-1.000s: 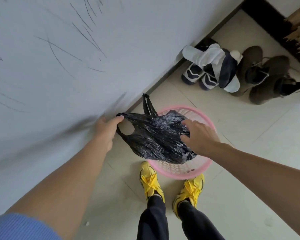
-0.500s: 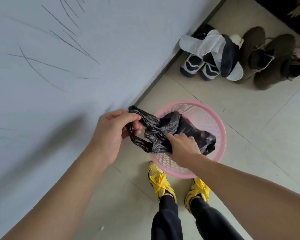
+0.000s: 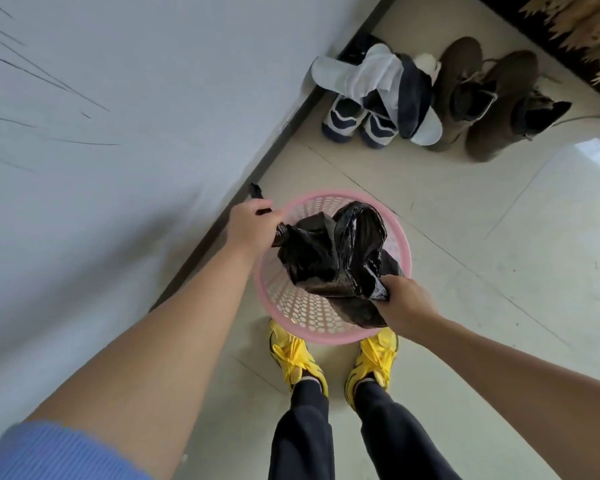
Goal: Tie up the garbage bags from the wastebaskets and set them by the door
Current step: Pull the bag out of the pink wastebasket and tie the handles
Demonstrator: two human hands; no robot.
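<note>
Two hands are on one bag, and both are mine. Far on the left is the grey wall [image 3: 118, 133]. Next to it my left hand [image 3: 248, 225] holds one handle of the black garbage bag [image 3: 329, 258]. The fingers [image 3: 253, 211] of that hand are curled tight round the handle, and a bit of it pokes out above my fist. The bag hangs between my hands, right over the pink wastebasket [image 3: 267, 296]. The basket stands on the floor [image 3: 499, 254] just in front of my yellow shoes [image 3: 293, 358]. The top of the bag is open and floppy. On the other side my right hand [image 3: 407, 301] pinches the bag's edge, low down near the rim of the basket, with its fingers closed on the plastic. Further right, blue and white shoes [image 3: 343, 123] and brown boots [image 3: 492, 109] stand by the wall.

I think I am at the tying step, and the knot is not made yet. Next I need to bring my hands close, so the open top shuts. My right hand seems to hold only the edge, so I think it must find the other handle. Then I cross the two handles and pull them into a knot. After that the bag goes by the door. I cannot tell where the door is from here.
</note>
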